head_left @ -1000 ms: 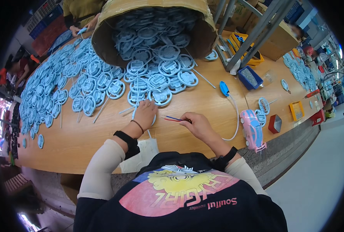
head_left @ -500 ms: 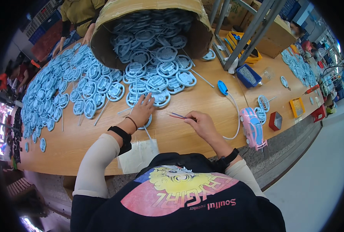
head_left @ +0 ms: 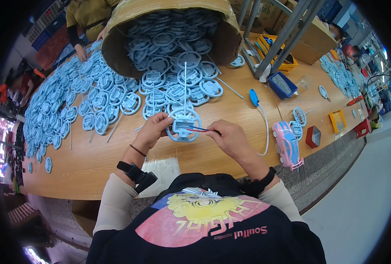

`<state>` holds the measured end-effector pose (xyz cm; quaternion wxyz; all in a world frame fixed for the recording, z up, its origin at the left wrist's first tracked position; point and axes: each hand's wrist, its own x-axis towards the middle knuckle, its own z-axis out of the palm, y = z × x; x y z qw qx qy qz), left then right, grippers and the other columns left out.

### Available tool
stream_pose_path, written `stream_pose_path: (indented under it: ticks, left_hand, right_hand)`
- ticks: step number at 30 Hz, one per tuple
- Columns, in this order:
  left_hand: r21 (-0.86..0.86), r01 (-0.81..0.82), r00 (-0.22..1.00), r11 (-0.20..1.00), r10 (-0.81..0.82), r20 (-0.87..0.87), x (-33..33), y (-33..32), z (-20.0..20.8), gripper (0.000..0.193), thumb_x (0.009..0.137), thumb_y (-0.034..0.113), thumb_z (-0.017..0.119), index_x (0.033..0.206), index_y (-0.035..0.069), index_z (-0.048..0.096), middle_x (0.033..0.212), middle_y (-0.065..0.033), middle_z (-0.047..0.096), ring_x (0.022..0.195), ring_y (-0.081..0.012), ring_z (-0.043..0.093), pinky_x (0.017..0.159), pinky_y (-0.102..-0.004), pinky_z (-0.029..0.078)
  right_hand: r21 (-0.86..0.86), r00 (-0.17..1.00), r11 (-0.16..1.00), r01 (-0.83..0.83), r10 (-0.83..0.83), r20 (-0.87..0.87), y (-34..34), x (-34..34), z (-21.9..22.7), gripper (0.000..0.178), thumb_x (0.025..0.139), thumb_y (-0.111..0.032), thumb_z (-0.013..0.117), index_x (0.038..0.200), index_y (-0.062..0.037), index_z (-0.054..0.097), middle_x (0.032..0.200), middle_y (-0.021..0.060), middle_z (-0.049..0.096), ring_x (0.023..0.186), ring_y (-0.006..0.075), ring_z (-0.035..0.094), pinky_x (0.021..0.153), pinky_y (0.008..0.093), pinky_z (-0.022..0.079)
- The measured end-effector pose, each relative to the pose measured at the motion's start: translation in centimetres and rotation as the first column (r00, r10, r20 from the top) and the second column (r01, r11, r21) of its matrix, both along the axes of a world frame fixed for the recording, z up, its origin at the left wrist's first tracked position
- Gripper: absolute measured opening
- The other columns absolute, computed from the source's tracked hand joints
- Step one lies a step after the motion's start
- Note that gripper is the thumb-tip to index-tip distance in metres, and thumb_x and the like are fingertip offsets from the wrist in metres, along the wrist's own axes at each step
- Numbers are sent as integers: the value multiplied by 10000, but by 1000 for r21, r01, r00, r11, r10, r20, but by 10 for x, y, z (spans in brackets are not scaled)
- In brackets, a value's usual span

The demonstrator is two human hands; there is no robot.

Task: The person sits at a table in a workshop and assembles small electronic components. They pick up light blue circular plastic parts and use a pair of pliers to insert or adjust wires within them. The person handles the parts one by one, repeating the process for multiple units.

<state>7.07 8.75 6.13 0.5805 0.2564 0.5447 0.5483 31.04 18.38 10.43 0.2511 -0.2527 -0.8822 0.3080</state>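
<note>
My left hand (head_left: 156, 131) grips the left rim of a light blue plastic steering-wheel-shaped part (head_left: 181, 137), held just above the table with its long thin stem pointing away from me. An open rectangular recess shows in the part's middle. My right hand (head_left: 230, 138) is closed in a pinch on thin red and blue wires (head_left: 200, 130), whose far ends reach over that recess. Whether the ends touch the part I cannot tell. Beyond my hands, a heap of the same parts (head_left: 178, 92) spills out of a tipped cardboard drum (head_left: 112, 53).
More blue parts (head_left: 50, 114) cover the table's left side, where another person's hand (head_left: 81, 53) reaches in. To the right are a blue controller (head_left: 254, 97) on a white cable, a pink toy car (head_left: 287, 145), a blue bin (head_left: 281, 86), a red box (head_left: 312, 137) and a metal frame (head_left: 280, 39).
My left hand has lifted one blue part from the heap's near edge and drawn it toward me. The wires in my right hand now lie over that part's recess. The other person's hand moved.
</note>
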Motion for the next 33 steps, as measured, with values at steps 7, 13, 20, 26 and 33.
stream_pose_path:
  ticks: [7, 13, 20, 26, 33]
  left_hand:
    - [45, -83, 995, 996, 80, 55, 23, -6, 8, 209, 885, 180, 536, 1015, 18, 515, 840, -32, 563, 752, -118, 584, 678, -273, 534]
    - [71, -124, 982, 990, 113, 151, 30, -9, 8, 219, 898, 169, 514, 1060, 22, 526, 864, -19, 572, 755, -98, 576, 677, -258, 526]
    - [126, -32, 971, 992, 1, 238, 31, -15, 11, 332, 899, 282, 507, 1110, 26, 510, 987, -44, 591, 886, -142, 581, 809, -302, 490]
    - [155, -102, 916, 983, 32, 399, 42, -15, 0, 413, 919, 340, 436, 1174, 15, 454, 1115, -89, 559, 1018, -184, 550, 896, -338, 450]
    - [30, -117, 982, 993, 112, 150, 14, -33, -26, 383, 939, 312, 407, 1162, 9, 477, 1107, -82, 565, 998, -163, 555, 861, -302, 453]
  right_hand:
    - [17, 998, 1000, -26, 25, 55, -3, -9, -6, 120, 763, -169, 633, 785, -55, 604, 725, 91, 584, 663, 278, 576, 583, 349, 443]
    - [18, 998, 998, -67, 67, -13, -1, -10, -7, 137, 770, -188, 611, 758, -57, 571, 710, 94, 571, 673, 294, 569, 586, 379, 441]
    - [-20, 990, 992, -122, 120, -71, 1, -8, -10, 128, 765, -176, 605, 773, -59, 553, 725, 106, 566, 672, 300, 562, 587, 385, 443]
    - [-29, 992, 994, -103, 101, -71, -6, -9, -16, 129, 765, -183, 609, 779, -67, 554, 715, 104, 570, 668, 309, 563, 583, 387, 445]
    - [-72, 989, 986, -150, 150, 5, -10, -21, -36, 148, 774, -197, 611, 789, -57, 565, 753, 104, 579, 694, 300, 563, 601, 378, 443]
